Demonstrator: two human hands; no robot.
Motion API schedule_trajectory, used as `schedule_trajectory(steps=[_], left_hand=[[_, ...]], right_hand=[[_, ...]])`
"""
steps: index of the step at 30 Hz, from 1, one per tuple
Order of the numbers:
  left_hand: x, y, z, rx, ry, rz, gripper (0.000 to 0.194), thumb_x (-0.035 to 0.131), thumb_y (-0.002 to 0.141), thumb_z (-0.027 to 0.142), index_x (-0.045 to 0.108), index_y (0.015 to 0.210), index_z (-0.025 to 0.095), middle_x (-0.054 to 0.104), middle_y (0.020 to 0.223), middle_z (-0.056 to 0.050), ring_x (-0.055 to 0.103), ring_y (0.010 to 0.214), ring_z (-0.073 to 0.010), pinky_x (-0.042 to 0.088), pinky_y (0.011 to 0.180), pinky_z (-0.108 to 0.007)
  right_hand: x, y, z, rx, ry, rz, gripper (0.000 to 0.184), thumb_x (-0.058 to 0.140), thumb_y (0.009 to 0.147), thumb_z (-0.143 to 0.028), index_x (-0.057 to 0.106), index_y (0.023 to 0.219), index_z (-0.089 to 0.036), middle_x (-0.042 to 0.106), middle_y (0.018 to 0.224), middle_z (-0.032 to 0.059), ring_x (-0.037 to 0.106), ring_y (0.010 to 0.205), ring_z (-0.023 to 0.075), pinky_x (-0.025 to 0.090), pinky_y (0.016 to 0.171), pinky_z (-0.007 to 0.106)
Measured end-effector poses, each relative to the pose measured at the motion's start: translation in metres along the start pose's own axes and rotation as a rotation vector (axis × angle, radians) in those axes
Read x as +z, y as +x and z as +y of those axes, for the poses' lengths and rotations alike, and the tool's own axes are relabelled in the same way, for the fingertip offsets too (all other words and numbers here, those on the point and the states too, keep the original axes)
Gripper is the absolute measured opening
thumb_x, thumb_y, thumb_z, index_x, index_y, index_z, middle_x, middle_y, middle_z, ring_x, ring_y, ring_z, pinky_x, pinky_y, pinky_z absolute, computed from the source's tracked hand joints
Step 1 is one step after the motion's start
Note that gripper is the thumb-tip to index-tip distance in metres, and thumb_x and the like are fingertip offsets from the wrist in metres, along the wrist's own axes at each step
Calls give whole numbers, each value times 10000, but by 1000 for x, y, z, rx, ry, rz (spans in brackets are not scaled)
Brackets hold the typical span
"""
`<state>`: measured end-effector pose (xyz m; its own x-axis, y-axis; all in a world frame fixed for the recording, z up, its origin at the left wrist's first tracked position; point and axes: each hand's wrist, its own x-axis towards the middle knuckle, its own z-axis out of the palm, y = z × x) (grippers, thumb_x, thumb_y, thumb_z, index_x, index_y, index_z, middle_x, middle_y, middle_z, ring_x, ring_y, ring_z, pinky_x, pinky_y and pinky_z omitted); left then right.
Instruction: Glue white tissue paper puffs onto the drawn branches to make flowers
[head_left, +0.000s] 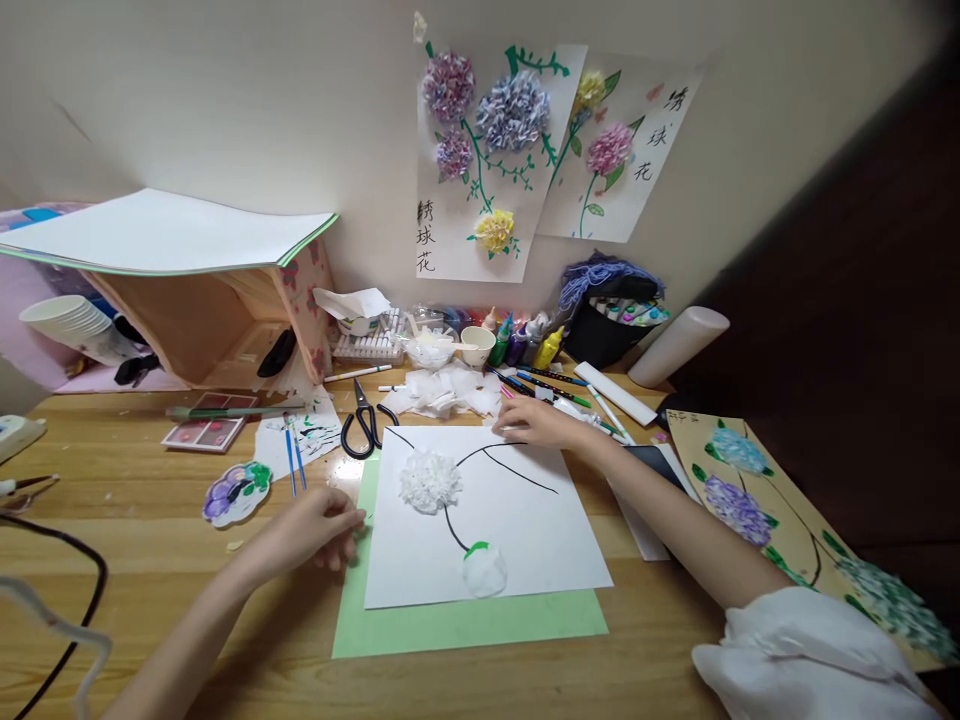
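Observation:
A white sheet of paper (540, 540) lies over a larger green sheet (465, 630) on the wooden table. It bears black stem lines, a fluffy white paper flower (430, 482) and, lower down, a round white patch (486, 572) with a green painted top. My left hand (326, 530) hovers by the left edges of both sheets, its fingers loosely bent and holding nothing I can see. At the top edge of the white sheet rests my right hand (541, 424), fingers stretched out, near the crumpled white tissue pieces (442, 388).
Black-handled scissors (364, 425), paint bottles (517, 342), a white cup (477, 345) and pens stand or lie behind the sheets. A paint palette (238, 493) and brushes (295, 455) are at left, a finished flower picture (780, 525) at right. Two flower pictures hang on the wall.

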<state>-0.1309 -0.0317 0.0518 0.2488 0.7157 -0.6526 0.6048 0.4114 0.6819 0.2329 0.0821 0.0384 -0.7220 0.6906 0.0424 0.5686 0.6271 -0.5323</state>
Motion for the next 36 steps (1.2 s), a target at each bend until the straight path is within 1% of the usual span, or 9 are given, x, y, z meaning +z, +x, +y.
schedule_trajectory(steps=[5,8,13,16,20,24,30,34,36], left_hand=[[1,3,15,86,5,70,457,518,728,585,549,762,129,677,698,-65,594,498,-135,388,451,-214],[3,0,21,111,10,83,463,506,734,586,553,778,128,672,709,-62,590,505,-138,370,447,-215],[6,3,23,134,4,113,442,507,732,579,549,773,141,663,696,-48,582,504,-147,362,452,-226],[7,11,20,185,23,178,415,493,752,560,560,788,151,661,690,-39,578,506,-152,380,482,-239],[5,19,23,308,142,359,364,466,789,517,588,786,174,659,680,-33,582,571,-175,390,558,-258],[0,24,37,395,362,551,306,432,825,441,612,796,195,659,777,-46,584,732,-211,366,617,-269],[-2,63,60,568,566,650,245,414,858,320,612,874,176,617,901,-74,554,862,-211,388,713,-289],[3,96,76,677,654,624,224,525,812,319,616,977,198,569,994,-75,528,948,-219,406,759,-301],[8,109,86,709,716,619,252,578,777,356,622,968,198,555,990,-76,518,960,-230,411,766,-311]], right_hand=[[18,3,9,-51,-67,82,303,476,863,-226,617,1130,-211,573,1137,95,537,1037,199,420,906,347],[24,18,13,-75,-106,112,308,466,865,-192,603,1141,-180,563,1183,107,514,1083,205,396,941,360],[24,42,7,122,-179,201,175,507,820,-137,636,938,-144,636,970,82,562,910,180,427,827,304],[20,45,5,208,-212,235,156,520,791,-132,595,928,-133,631,917,72,558,849,169,419,756,268],[14,33,8,341,-269,224,97,555,732,-145,592,821,-137,623,811,59,556,738,158,390,648,234],[17,22,8,467,-327,166,42,560,681,-121,591,685,-149,625,734,58,559,652,155,351,555,226],[17,36,-3,525,-425,151,111,509,718,-97,608,753,-132,657,814,112,598,769,207,358,591,244],[-1,40,-13,520,-447,132,113,509,770,-150,617,801,-142,676,798,110,614,751,213,355,591,246],[-11,37,-19,510,-446,129,114,522,789,-212,620,810,-158,684,803,103,618,745,217,352,582,245]])
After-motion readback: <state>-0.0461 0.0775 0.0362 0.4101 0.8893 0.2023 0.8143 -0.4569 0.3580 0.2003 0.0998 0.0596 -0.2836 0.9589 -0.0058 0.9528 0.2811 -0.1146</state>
